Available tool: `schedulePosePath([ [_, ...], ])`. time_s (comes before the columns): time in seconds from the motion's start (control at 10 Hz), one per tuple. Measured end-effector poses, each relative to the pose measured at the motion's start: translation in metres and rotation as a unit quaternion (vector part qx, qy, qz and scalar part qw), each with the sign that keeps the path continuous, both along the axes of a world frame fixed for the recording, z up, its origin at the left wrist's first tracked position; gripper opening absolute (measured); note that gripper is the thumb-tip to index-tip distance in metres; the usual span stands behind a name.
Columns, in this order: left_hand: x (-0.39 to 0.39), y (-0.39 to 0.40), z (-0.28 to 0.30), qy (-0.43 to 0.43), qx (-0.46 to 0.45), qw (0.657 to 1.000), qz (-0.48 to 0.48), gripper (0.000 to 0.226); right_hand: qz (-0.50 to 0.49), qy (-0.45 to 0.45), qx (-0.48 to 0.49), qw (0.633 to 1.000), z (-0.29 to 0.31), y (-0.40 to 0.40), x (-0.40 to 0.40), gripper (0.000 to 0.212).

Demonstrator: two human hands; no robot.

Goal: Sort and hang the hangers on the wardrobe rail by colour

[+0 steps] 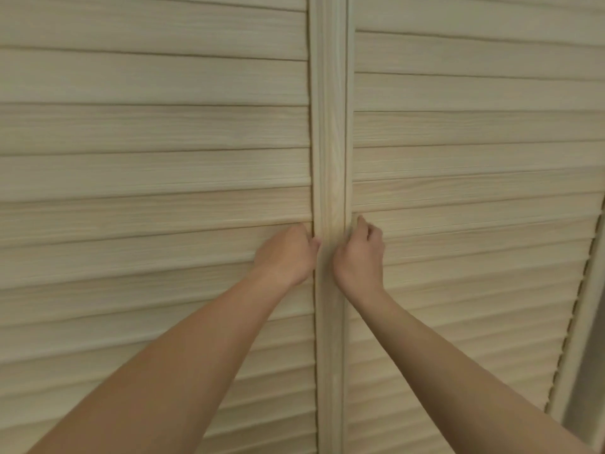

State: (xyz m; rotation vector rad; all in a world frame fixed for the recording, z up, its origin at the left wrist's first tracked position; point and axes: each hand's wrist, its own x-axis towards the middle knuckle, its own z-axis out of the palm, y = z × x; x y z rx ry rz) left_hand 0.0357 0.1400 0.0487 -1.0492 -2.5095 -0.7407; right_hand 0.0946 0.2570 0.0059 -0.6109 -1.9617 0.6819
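1. Two pale wooden slatted doors fill the view: the left door (pixel 154 158) and the right door (pixel 474 152). They meet at upright edge strips in the middle (pixel 329 126), and a thin dark seam runs down between them.
2. The doors stand closed, so the rail and the hangers behind them are hidden; neither can be seen.
3. The left hand (pixel 286 255) is at the inner edge of the left door, just beside the middle strips. Its fingers are curled in against that edge, and its grip looks closed on the door's edge, though the fingertips are out of sight.
4. The right hand (pixel 361 253) is at the inner edge of the right door, at about the same height. Its fingers are bent and hooked onto that edge, with one fingertip raised against a slat.
5. The two hands are near each other, with only the middle strips between them; both bare forearms reach up from the bottom of the view.
6. At the far right, the outer frame of the right door (pixel 579 322) slants down beside a grey strip of wall.
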Motion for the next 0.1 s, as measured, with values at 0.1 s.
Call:
schedulePosePath([
  [0.1,0.0073,-0.0265,-0.0003,0.059,0.011,0.998,0.025,0.033,-0.026,0.097,0.149,0.984,0.0248,-0.03,0.0042,0.06],
])
